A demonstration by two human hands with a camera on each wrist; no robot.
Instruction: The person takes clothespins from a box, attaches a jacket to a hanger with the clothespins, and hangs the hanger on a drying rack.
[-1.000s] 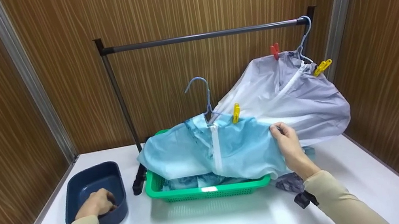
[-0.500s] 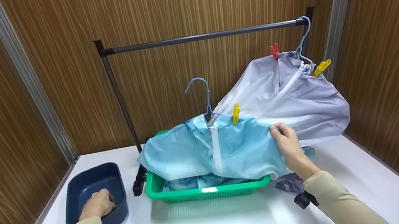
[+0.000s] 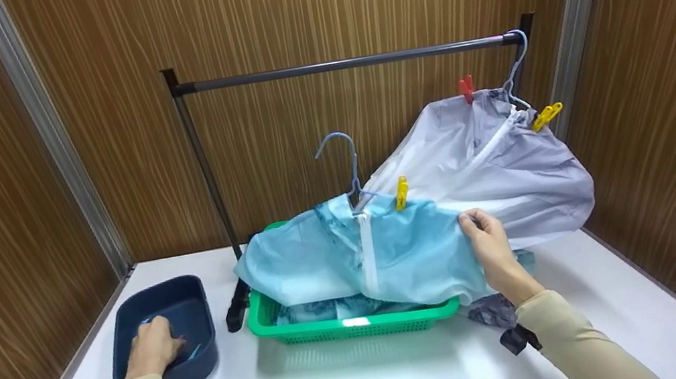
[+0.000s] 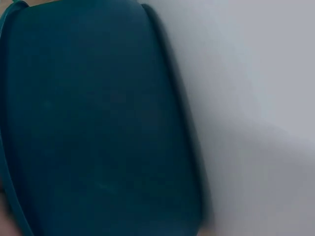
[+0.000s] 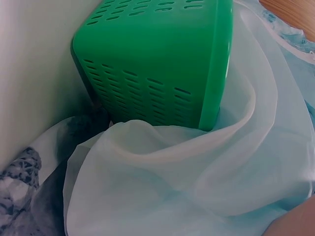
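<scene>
My left hand (image 3: 151, 346) reaches down into a dark blue bin (image 3: 199, 306) at the left. Small bits of blue and red show around its fingers, and the fingertips are hidden, so I cannot tell whether it holds anything. My right hand (image 3: 488, 240) pinches the right shoulder of a light blue zip jacket (image 3: 311, 255) between thumb and fingers. The jacket is on a blue hanger (image 3: 351, 153), with a yellow clothespin (image 3: 402, 193) on its collar side. It drapes over a green basket (image 3: 359, 323). The left wrist view shows mostly the bin's wall.
A clothes rack (image 3: 345, 63) stands behind the basket. On its right end hangs a grey-white jacket (image 3: 504, 170) with a red clothespin (image 3: 466, 89) and yellow clothespins (image 3: 547, 116). More folded fabric (image 3: 336, 307) lies in the basket, and dark patterned cloth (image 3: 492, 312) lies beside it.
My left hand has shifted slightly left within the bin and turned, uncovering small blue and red bits near its fingers. The right hand and the jacket have stayed in place.
</scene>
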